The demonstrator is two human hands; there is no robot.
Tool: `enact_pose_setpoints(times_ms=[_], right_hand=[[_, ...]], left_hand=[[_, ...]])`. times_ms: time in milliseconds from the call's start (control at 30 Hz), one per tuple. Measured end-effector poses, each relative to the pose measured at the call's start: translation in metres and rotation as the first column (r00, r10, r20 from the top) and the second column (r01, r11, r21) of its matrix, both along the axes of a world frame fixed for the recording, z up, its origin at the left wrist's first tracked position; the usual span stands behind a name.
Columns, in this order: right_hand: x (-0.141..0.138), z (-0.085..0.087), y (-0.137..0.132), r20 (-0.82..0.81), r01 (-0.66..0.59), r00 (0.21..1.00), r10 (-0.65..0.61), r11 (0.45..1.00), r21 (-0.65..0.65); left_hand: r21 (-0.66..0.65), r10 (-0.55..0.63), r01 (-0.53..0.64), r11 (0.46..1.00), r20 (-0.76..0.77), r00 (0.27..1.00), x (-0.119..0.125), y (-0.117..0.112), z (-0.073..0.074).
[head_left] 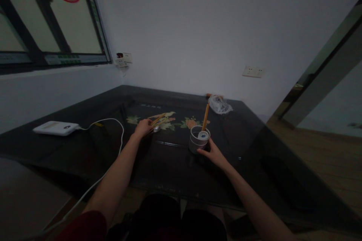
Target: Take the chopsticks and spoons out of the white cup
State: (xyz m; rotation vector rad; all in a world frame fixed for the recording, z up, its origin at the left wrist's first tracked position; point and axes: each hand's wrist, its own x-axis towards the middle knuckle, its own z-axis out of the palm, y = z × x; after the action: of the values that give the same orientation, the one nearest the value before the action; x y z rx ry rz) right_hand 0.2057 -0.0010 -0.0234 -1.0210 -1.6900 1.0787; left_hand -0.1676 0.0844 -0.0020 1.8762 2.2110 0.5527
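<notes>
My left hand is closed around several wooden chopsticks, low over the dark table and its painted flowers. A shiny metal spoon shows just beside the chopsticks; whether my fingers also grip its handle is hidden. With thumb and fingers on its right side, my right hand grips a grey cylindrical utensil holder standing on the table. Wooden chopsticks rise out of the holder, leaning slightly right. At its mouth sits a white piece with a blue mark, perhaps a ceramic spoon.
A white power bank lies on the left, its white cable running across the table and past my left arm. Crumpled clear plastic rests by the wall. A dark flat object lies at the right.
</notes>
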Motion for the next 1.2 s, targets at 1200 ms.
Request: enact_pose_setpoints(times_ms=[1200], right_hand=[[-0.0006,0.0039,-0.0021,0.025,0.007,1.000,-0.007,1.000,0.004]], left_hand=[[0.067,0.076,-0.068,0.995,-0.122,0.990,-0.0030,-0.0003,-0.0010]])
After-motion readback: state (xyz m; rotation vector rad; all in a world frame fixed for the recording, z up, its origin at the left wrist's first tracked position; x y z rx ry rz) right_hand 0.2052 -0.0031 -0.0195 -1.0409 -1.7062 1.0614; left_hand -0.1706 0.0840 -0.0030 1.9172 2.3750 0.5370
